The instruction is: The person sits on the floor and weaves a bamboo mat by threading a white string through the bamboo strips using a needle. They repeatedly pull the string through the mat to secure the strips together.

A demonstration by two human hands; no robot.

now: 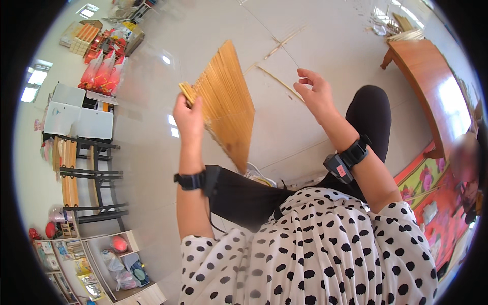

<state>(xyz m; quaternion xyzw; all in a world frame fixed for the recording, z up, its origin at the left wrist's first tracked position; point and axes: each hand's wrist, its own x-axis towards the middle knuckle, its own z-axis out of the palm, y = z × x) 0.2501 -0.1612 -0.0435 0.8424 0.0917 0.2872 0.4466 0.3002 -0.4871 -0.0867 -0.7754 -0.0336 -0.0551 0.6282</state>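
Observation:
My left hand [189, 109] grips the upper left edge of a yellow-brown mat of thin wooden or bamboo slats [223, 96]. The mat hangs at a slant in front of me, its lower tip close to my left knee. Short slat ends poke out above my left fingers; the thumb side hides part of the grip. My right hand [316, 94] is raised to the right of the mat, apart from it. Its fingers are loosely bent and spread, with nothing visible between them. A dark band with a small box sits on each of my forearms.
Loose thin sticks [279, 81] lie on the tiled floor ahead. A brown wooden table [427, 66] stands at the right, beside a red floral mat [427, 178]. Along the left are dark metal frames [96, 175], red bags [104, 73] and a shelf unit [101, 259].

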